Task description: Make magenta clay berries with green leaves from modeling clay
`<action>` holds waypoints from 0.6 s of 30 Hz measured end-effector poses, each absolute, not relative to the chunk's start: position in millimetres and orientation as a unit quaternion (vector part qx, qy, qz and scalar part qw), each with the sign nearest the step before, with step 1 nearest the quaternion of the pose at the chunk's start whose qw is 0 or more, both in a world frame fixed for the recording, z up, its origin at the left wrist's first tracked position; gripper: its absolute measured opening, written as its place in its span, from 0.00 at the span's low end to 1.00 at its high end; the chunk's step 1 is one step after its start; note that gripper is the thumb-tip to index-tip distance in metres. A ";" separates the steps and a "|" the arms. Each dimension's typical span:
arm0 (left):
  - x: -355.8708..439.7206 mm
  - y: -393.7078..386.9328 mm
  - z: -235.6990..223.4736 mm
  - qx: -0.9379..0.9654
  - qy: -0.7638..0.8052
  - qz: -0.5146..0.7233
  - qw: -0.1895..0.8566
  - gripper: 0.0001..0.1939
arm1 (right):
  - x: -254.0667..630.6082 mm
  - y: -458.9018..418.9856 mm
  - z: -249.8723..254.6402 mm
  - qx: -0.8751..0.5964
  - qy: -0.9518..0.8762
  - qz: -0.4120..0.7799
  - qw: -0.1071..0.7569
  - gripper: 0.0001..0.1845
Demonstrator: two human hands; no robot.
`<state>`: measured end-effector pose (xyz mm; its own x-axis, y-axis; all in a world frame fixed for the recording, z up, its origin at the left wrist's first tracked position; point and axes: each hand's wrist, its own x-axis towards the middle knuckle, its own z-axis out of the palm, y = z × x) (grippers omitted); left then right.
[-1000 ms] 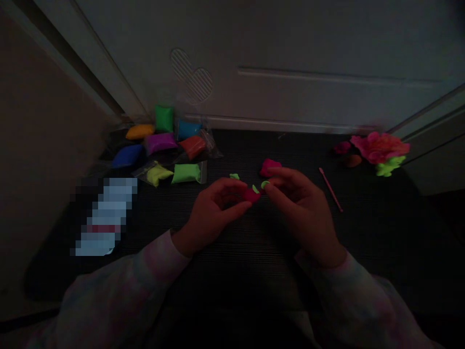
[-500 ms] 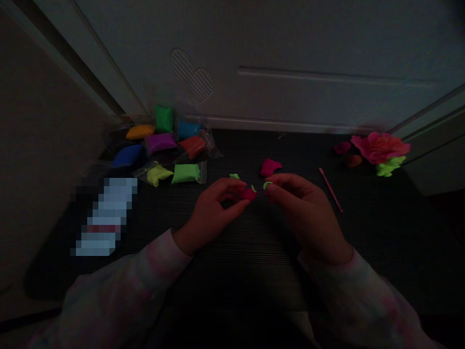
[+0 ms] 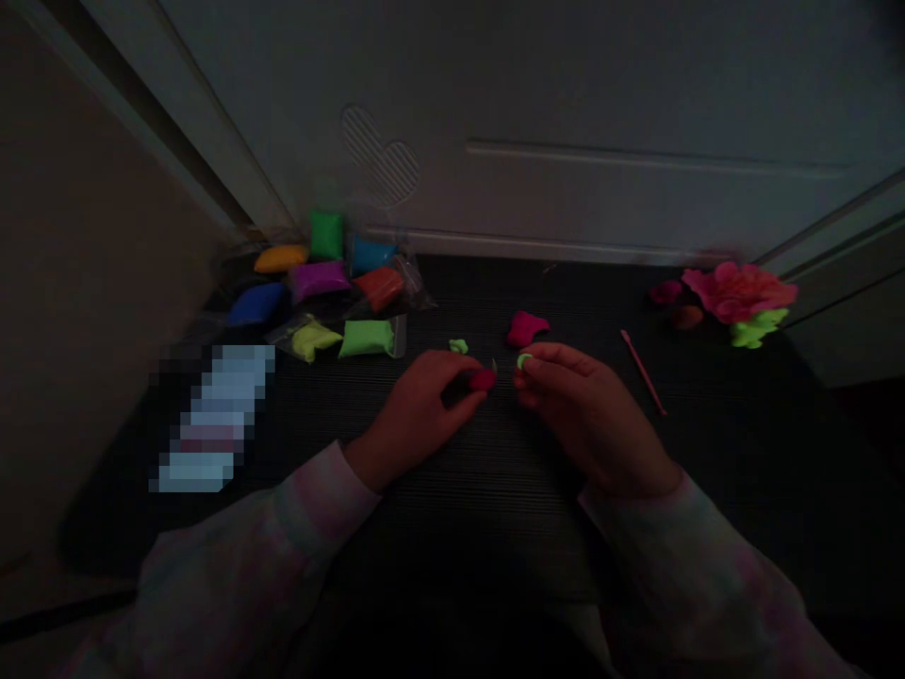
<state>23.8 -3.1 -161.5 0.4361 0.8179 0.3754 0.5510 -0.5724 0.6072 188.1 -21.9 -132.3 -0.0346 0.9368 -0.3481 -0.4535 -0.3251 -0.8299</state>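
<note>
The scene is dim. My left hand (image 3: 417,415) pinches a small pink clay piece (image 3: 484,379) between thumb and fingers, low over a dark ribbed mat (image 3: 742,453). My right hand (image 3: 586,415) is closed on a tiny green clay bit (image 3: 524,360) at its fingertips, a short gap to the right of the pink piece. Just beyond my hands on the mat lie a loose pink clay lump (image 3: 525,327) and a small green scrap (image 3: 458,346).
Several bags of coloured clay (image 3: 321,292) are heaped at the back left. A thin pink tool (image 3: 643,372) lies right of my hands. A pink clay flower with green leaves (image 3: 739,294) sits at the far right. A pale panelled wall (image 3: 566,141) stands behind.
My two hands have drawn slightly apart, so the green bit is now separate from the pink piece. The view has shifted a little.
</note>
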 end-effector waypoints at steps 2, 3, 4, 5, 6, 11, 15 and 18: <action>23.5 -4.8 -158.7 0.815 0.404 0.381 0.165 0.10 | 185.8 -23.5 -132.0 -0.461 -0.258 0.677 0.512 0.05; 23.5 -6.2 -156.7 0.811 0.394 0.409 0.142 0.09 | 183.9 -24.7 -131.6 -0.461 -0.256 0.681 0.508 0.05; 23.6 -7.8 -154.6 0.808 0.382 0.432 0.118 0.08 | 181.6 -26.0 -131.3 -0.461 -0.253 0.686 0.503 0.05; 23.9 -9.5 -152.5 0.807 0.370 0.451 0.095 0.08 | 179.1 -27.5 -131.1 -0.460 -0.250 0.691 0.499 0.05; 24.2 -11.2 -150.8 0.807 0.360 0.463 0.075 0.07 | 176.5 -29.0 -131.0 -0.458 -0.244 0.696 0.496 0.05; 25.3 -15.5 -148.9 0.801 0.365 0.475 0.023 0.08 | 167.3 -33.7 -133.6 -0.444 -0.218 0.717 0.491 0.05; 24.0 -14.5 -150.9 0.800 0.373 0.470 0.011 0.08 | 165.2 -34.3 -134.6 -0.446 -0.202 0.723 0.488 0.05; 23.3 -13.7 -151.7 0.803 0.372 0.465 0.010 0.07 | 164.4 -34.8 -134.4 -0.440 -0.196 0.725 0.492 0.05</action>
<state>23.3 -13.7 -151.7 0.2906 0.6066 0.7400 0.5884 -0.7232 0.3616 164.4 -34.8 -134.4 -0.1280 0.8863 -0.4451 -0.5412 -0.4385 -0.7175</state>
